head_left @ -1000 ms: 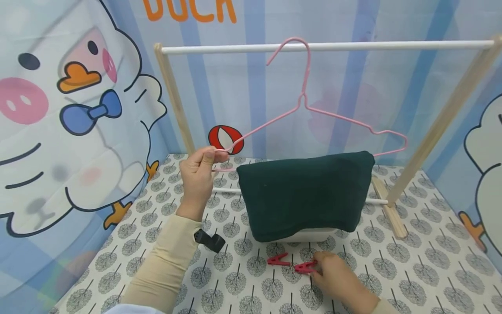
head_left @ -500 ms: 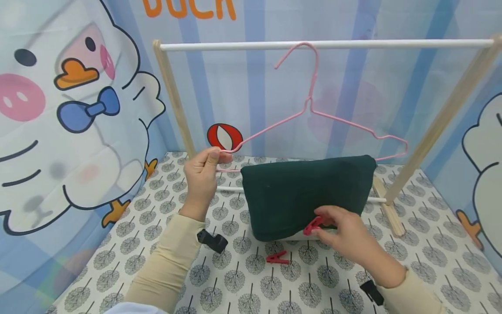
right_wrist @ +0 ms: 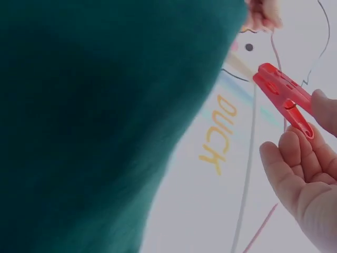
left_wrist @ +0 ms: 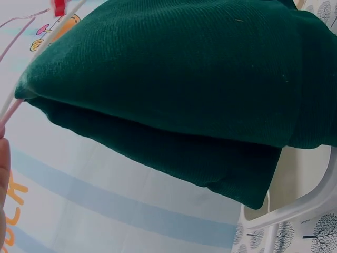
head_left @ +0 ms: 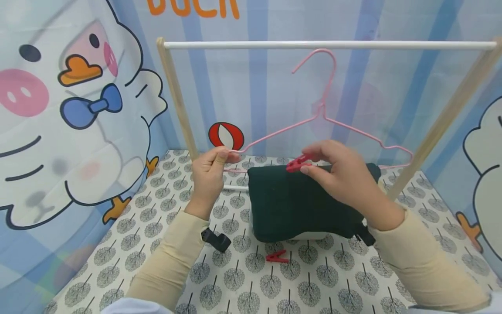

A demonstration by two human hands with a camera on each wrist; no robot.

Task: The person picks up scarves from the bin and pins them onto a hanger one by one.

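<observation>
My left hand (head_left: 209, 174) pinches the left end of a pink wire hanger (head_left: 282, 130) and holds it raised, its hook just below the rack's top rail. Draped over the hanger's lower bar is a dark green folded cloth (head_left: 290, 205), its two layers hanging apart at the bottom in the left wrist view. Between thumb and fingers my right hand (head_left: 341, 172) holds a red clothespin (head_left: 298, 163) at the cloth's top edge. The right wrist view shows that clothespin (right_wrist: 281, 95) with its handle ends by the thumb and fingers.
Another red clothespin (head_left: 277, 256) lies on the tree-patterned tablecloth (head_left: 219, 283). A white container (left_wrist: 310, 203) stands under and behind the cloth. The rack with its white top rail (head_left: 251, 45) and wooden posts (head_left: 178, 102) stands behind, before a duck-print backdrop.
My right hand has picked one clothespin off the table and lifted it up to the cloth's top edge. The hanger has shifted to the right and slightly down with my left hand.
</observation>
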